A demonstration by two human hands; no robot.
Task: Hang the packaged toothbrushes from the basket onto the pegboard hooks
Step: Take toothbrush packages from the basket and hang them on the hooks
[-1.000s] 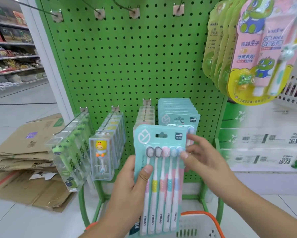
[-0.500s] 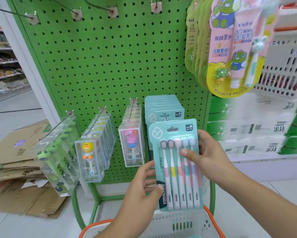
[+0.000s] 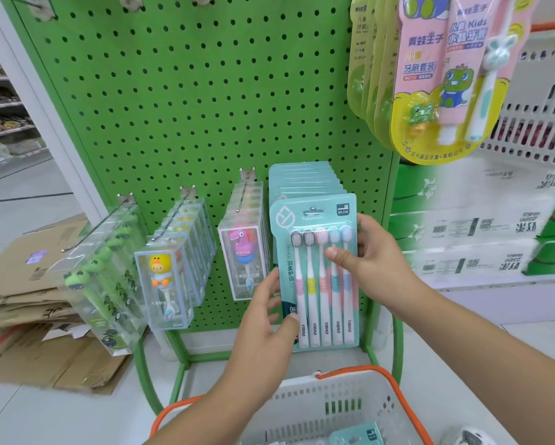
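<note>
Both hands — toothbrush pack (image 3: pixel 321 271) edges

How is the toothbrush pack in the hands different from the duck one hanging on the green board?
The teal pack is a flat card showing five toothbrushes; the duck box is a clear box showing one. The right hand and left hand hold the teal pack, while the duck box hangs untouched on its hook. Both are upright toothbrush packages.

The tall green pegboard with round holes (image 3: pixel 189 101) is holding rows of clear plastic toothbrush boxes (image 3: pixel 163 277) and teal toothbrush packs (image 3: pixel 301 178) on its hooks.
</note>
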